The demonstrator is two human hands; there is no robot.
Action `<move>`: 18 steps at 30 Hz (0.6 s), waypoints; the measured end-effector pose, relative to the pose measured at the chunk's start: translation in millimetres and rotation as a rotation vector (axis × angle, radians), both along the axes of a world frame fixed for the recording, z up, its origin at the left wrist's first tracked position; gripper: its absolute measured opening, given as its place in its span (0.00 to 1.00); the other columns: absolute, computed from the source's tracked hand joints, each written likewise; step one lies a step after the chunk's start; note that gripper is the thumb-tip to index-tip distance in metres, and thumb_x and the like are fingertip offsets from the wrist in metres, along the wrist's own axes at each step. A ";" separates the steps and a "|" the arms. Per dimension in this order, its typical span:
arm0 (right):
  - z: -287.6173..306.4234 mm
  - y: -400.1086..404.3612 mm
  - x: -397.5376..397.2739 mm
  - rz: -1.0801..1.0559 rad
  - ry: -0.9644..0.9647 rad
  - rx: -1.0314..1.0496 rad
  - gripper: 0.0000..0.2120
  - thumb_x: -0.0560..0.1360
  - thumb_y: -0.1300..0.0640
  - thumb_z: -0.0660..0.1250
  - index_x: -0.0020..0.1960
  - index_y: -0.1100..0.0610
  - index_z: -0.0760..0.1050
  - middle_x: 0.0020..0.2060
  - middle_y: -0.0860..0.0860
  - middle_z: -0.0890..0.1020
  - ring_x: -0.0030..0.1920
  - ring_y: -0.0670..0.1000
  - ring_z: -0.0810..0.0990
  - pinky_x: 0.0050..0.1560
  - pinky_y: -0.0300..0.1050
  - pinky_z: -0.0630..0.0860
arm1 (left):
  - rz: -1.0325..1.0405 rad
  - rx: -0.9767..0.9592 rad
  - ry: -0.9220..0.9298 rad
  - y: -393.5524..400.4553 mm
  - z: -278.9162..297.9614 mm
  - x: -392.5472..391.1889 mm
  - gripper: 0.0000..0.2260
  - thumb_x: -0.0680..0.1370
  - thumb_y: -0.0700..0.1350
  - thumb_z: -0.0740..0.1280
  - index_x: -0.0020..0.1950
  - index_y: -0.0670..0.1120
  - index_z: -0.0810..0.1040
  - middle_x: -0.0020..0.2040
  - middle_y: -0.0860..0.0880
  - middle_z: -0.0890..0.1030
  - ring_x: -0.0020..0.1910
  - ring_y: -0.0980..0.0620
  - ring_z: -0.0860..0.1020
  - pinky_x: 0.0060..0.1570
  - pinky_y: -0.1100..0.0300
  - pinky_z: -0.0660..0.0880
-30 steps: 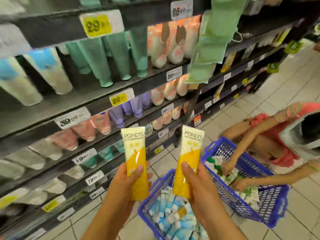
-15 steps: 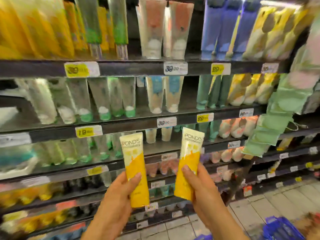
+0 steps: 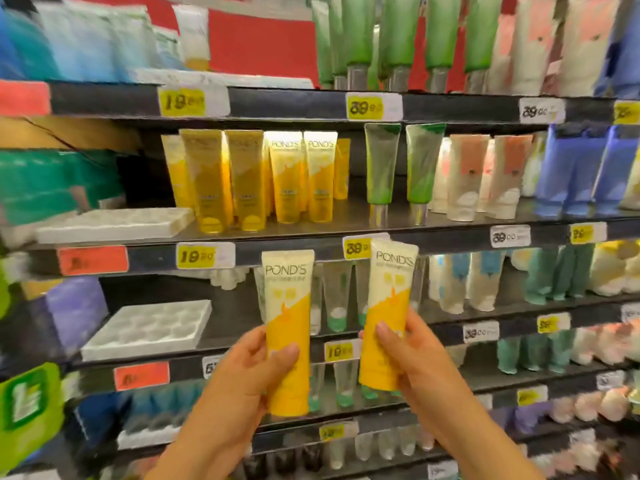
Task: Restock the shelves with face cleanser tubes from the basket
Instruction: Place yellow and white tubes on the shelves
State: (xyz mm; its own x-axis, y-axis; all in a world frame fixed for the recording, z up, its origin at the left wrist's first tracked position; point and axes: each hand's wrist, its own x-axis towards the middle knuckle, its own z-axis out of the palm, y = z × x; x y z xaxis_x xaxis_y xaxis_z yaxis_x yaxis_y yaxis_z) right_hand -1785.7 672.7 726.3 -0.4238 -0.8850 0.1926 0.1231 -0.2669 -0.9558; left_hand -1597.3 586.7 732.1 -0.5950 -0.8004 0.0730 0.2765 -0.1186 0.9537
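Observation:
My left hand (image 3: 242, 372) grips a yellow-and-white face cleanser tube (image 3: 287, 306) upright, cap end down. My right hand (image 3: 412, 358) holds a second matching tube (image 3: 388, 299) the same way, a little higher. Both are raised in front of the shelves, below a row of the same yellow tubes (image 3: 256, 178) that stand on a dark shelf (image 3: 311, 230) just above. The basket is out of view.
Green tubes (image 3: 382, 168), pink-and-white tubes (image 3: 485, 174) and blue ones (image 3: 585, 168) stand to the right of the yellow row. White empty trays (image 3: 114, 225) (image 3: 145, 329) lie on the shelves at left. Price tags line every shelf edge.
The view has swung up and left from the basket and floor to the upper shelves. Both hands have kept their tubes and now sit under the matching yellow row.

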 end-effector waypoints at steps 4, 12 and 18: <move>26.3 -37.7 20.8 0.000 0.006 -0.022 0.23 0.64 0.51 0.68 0.58 0.52 0.70 0.45 0.55 0.83 0.42 0.50 0.83 0.37 0.46 0.80 | 0.045 -0.094 -0.020 -32.8 35.6 10.9 0.20 0.62 0.48 0.71 0.52 0.47 0.79 0.43 0.48 0.85 0.37 0.54 0.83 0.30 0.60 0.77; 93.9 -93.3 0.9 0.096 -0.009 -0.119 0.20 0.65 0.52 0.67 0.55 0.58 0.72 0.39 0.54 0.85 0.38 0.49 0.83 0.34 0.42 0.80 | 0.154 -0.252 -0.053 -82.8 105.0 -16.1 0.15 0.66 0.50 0.71 0.51 0.46 0.80 0.41 0.50 0.85 0.38 0.54 0.83 0.33 0.60 0.78; 125.9 -129.7 -23.7 0.082 0.071 -0.188 0.19 0.66 0.52 0.68 0.56 0.54 0.72 0.43 0.49 0.86 0.43 0.49 0.84 0.37 0.43 0.80 | 0.233 -0.352 -0.081 -109.4 127.9 -52.0 0.11 0.72 0.46 0.71 0.53 0.49 0.78 0.46 0.50 0.85 0.44 0.53 0.83 0.40 0.56 0.81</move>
State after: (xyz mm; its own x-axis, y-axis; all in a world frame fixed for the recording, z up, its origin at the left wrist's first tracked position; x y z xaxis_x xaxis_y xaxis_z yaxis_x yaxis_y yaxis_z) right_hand -1809.4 543.0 852.3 -0.3316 -0.8617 0.3842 0.0861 -0.4331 -0.8972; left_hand -1649.3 477.3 860.0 -0.4165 -0.8487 0.3259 0.1799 0.2745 0.9446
